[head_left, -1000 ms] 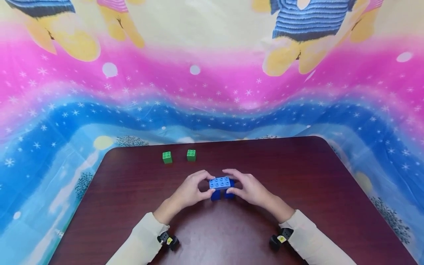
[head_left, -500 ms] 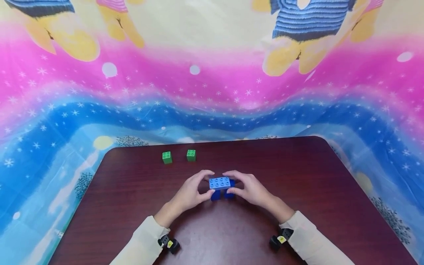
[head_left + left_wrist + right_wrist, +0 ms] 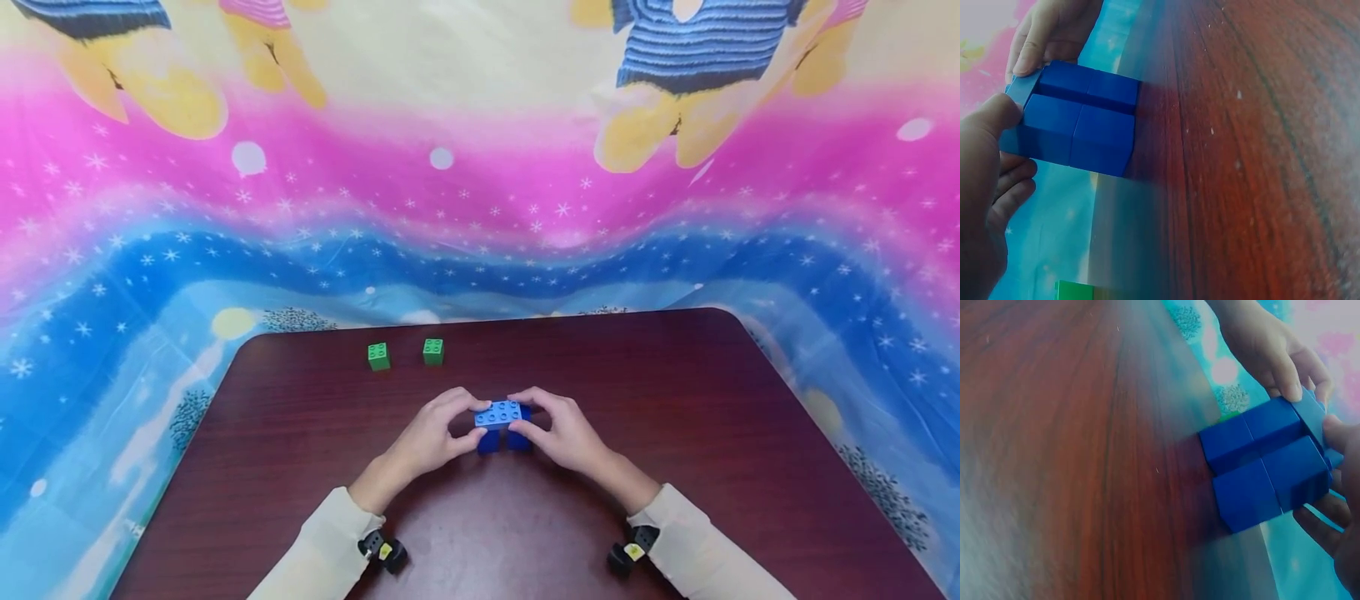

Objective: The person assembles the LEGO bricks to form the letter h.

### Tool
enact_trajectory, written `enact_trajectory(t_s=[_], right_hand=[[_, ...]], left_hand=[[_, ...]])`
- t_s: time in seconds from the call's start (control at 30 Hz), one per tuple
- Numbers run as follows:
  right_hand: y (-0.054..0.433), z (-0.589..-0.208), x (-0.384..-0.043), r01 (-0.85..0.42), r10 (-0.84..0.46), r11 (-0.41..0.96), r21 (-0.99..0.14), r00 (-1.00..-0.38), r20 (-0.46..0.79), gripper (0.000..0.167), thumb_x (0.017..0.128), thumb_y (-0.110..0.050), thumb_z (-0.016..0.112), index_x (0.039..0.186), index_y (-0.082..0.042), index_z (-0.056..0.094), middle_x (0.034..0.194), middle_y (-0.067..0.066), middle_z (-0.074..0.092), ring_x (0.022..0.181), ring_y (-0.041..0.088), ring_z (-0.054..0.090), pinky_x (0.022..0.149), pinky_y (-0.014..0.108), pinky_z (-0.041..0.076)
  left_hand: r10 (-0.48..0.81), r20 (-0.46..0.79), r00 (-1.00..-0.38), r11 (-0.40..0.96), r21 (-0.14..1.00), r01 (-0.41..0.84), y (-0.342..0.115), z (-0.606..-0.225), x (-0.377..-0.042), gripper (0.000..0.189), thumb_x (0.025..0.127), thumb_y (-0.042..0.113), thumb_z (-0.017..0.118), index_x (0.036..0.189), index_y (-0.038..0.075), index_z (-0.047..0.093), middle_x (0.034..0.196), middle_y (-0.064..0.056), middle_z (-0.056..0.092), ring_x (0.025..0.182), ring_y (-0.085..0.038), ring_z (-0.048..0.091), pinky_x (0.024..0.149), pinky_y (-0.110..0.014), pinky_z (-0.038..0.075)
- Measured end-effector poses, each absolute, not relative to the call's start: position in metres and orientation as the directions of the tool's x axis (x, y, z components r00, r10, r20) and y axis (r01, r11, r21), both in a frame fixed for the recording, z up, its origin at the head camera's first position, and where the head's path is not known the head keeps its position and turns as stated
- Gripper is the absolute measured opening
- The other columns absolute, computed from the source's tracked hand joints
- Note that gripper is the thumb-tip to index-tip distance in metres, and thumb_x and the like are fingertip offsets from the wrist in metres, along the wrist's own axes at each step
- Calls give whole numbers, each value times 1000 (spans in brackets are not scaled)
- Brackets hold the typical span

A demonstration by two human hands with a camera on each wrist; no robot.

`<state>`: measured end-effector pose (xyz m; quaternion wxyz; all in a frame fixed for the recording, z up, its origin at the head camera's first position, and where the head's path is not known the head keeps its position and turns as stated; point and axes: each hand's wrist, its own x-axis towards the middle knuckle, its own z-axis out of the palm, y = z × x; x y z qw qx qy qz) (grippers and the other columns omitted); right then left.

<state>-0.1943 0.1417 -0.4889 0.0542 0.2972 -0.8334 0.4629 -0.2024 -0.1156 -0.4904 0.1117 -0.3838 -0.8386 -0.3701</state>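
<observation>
A light blue building brick [image 3: 498,415] with two rows of studs lies across two dark blue columns, a left column [image 3: 489,442] and a right column [image 3: 517,442]. In the left wrist view each column shows as two dark blue bricks [image 3: 1104,134] stacked, with a narrow gap between the columns. My left hand [image 3: 429,433] pinches the light blue brick's left end, thumb on the near side and fingers at the far side. At its right end my right hand [image 3: 572,435] does the same. The right wrist view shows the thumb [image 3: 1335,432] against that brick's side.
Two green bricks, one on the left [image 3: 378,357] and one on the right [image 3: 433,352], stand near the back edge of the dark red wooden table [image 3: 675,367]. A patterned cloth [image 3: 480,208] hangs right behind the table.
My left fingers lifted slightly off the light blue brick's far side, then came back onto it. My right hand has moved a little left, its thumb and fingers now on the brick's right end.
</observation>
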Motion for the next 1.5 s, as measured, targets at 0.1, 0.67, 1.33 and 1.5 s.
enact_trajectory(t_s=[0.1,0.67,1.33,1.5], right_hand=[[140,-489,-194,-540,-433,396,-743,-823,367,34,94,-18,76,124,-6,67,121,4,72,105,17,70,87,43,59],[137,-495,-197,-593,-436,440,-674,-798,417,38,88,-14,81,123,-11,66,118,4,73,98,14,71,83,34,60],[140,-497,-193,-541,-427,438,-718,-828,363,40,87,-12,82,123,-16,64,117,0,73,101,14,71,88,37,58],[140,-498,-192,-511,-417,452,-731,-846,333,43,88,-12,81,126,-15,63,118,2,73,103,16,71,90,39,58]], left_hand=[[563,480,-673,421,534,733,-115,-489,-204,33,87,16,83,117,13,70,108,3,67,102,-10,62,93,-33,55],[572,439,-693,441,548,711,-117,-485,-207,31,85,12,84,113,13,70,107,2,66,101,-12,62,93,-32,55],[567,432,-702,425,576,698,-116,-493,-202,33,91,22,80,120,15,67,117,4,67,111,-9,63,98,-33,53],[548,447,-707,423,581,695,-115,-495,-201,34,91,21,80,122,15,67,118,3,67,111,-11,64,97,-34,54]])
